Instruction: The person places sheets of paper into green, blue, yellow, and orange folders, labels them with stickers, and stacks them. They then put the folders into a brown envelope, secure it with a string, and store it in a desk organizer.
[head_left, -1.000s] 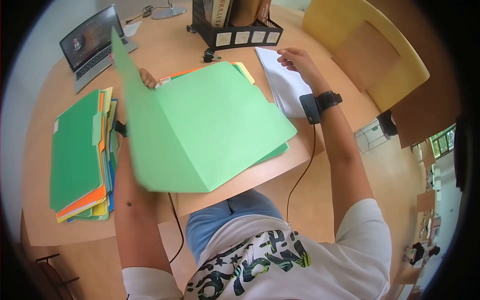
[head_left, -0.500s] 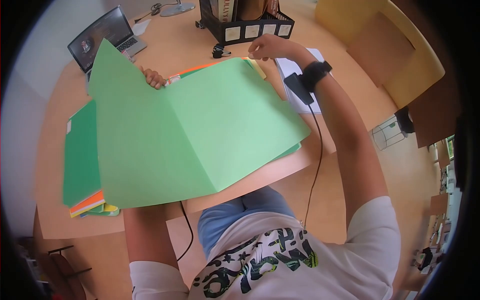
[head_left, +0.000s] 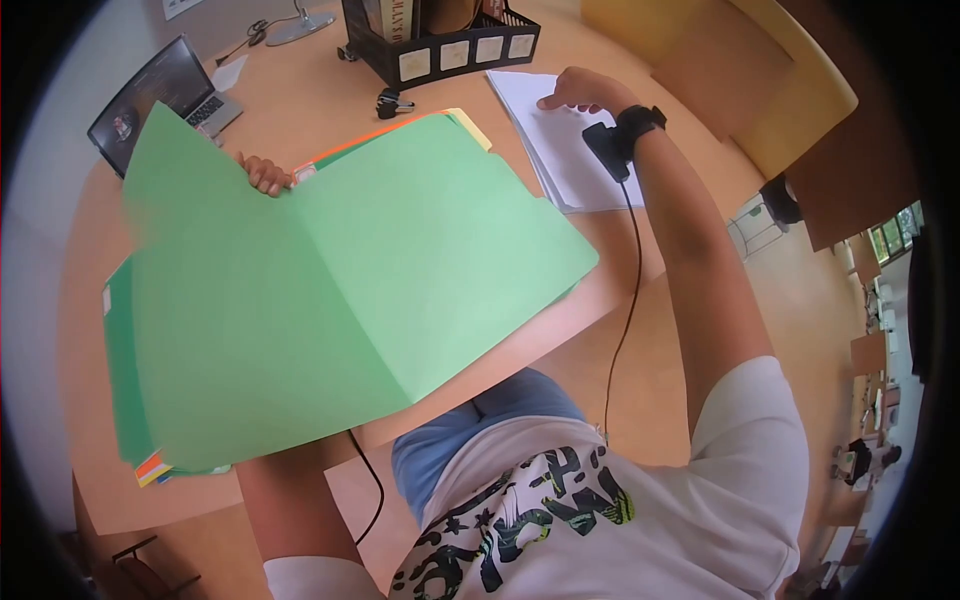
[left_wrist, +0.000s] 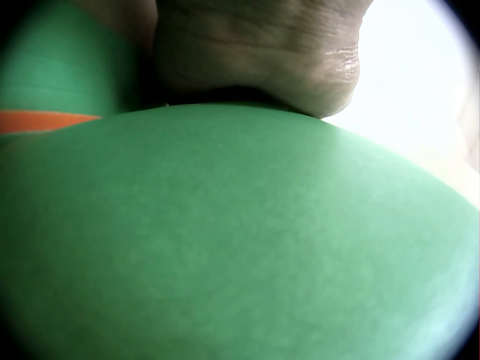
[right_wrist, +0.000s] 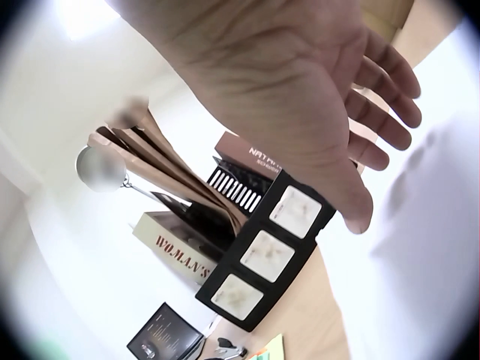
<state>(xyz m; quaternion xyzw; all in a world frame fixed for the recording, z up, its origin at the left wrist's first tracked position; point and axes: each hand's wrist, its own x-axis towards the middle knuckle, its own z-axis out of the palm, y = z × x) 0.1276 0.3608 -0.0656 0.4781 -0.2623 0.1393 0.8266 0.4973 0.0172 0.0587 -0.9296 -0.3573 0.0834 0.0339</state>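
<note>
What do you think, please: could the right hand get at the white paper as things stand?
Probably yes: the right hand looks empty and is close to the white paper, with nothing visible between them.

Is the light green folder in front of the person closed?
No, the light green folder is spread open: the head view shows both halves with the fold between them.
</note>
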